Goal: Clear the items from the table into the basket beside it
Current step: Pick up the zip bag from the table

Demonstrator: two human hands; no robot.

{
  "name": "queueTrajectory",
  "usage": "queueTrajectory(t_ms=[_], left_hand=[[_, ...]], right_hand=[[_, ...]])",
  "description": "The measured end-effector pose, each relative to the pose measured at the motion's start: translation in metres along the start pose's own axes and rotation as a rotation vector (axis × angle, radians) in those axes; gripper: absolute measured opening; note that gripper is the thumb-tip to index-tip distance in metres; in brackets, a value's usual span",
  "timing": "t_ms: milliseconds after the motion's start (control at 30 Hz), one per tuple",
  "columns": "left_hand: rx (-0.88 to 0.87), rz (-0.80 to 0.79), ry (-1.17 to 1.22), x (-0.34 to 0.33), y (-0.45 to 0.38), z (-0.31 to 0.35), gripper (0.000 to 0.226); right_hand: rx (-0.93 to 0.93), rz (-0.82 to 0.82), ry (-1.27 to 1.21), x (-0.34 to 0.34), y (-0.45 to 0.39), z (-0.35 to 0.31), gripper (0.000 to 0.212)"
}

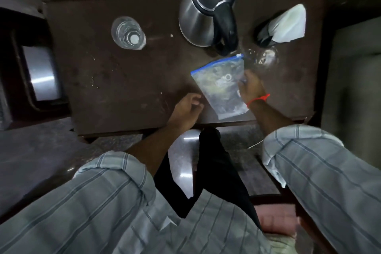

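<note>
A clear zip bag [221, 86] with a blue seal and dark contents lies near the front edge of the dark brown table [115, 80]. My right hand [251, 88] grips the bag's right edge, fingers curled on the plastic. My left hand [188, 107] rests on the table just left of the bag with its fingers curled, close to the bag's left edge; whether it touches the bag I cannot tell. A steel kettle [203, 6] with a black handle stands behind the bag. A clear water bottle [128, 33] stands at the left. No basket is plainly visible.
A black holder with white napkins [282, 24] stands at the back right. A clear glass object [261, 57] sits right of the bag. A dark frame with a shiny panel [40, 74] lies on the floor left of the table. A chair arm [354, 80] is at the right.
</note>
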State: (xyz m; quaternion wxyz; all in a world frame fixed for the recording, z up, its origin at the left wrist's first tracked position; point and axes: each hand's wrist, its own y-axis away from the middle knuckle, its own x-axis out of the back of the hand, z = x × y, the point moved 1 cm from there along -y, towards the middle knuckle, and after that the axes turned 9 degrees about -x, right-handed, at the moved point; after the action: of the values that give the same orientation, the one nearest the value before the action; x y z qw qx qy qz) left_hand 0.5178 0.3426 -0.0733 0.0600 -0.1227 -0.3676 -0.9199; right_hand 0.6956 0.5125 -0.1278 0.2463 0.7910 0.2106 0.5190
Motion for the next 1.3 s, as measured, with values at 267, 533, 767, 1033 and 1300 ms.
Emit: queueTrajectory(t_ms=[267,533,767,1033,1300], left_hand=[[-0.117,0.203,-0.251,0.090,0.005,-0.002,0.089],[-0.072,0.630,0.079,0.247,0.058,-0.064,0.013],[-0.067,0.921,0.348,0.391,0.120,-0.133,0.036],[0.061,1.148,0.378,0.504,0.160,-0.200,0.024],[0.228,1.082,-0.194,0.558,0.159,-0.235,0.050]], right_hand=[[0.511,-0.508,0.020,-0.010,0.050,-0.124,0.015],[0.466,-0.757,-0.081,-0.055,0.086,-0.273,0.034],[0.353,-0.803,-0.165,-0.123,0.129,-0.384,0.027],[0.471,-0.589,-0.342,-0.219,0.192,-0.533,0.017],[0.465,-0.564,-0.260,-0.292,0.209,-0.622,0.024]])
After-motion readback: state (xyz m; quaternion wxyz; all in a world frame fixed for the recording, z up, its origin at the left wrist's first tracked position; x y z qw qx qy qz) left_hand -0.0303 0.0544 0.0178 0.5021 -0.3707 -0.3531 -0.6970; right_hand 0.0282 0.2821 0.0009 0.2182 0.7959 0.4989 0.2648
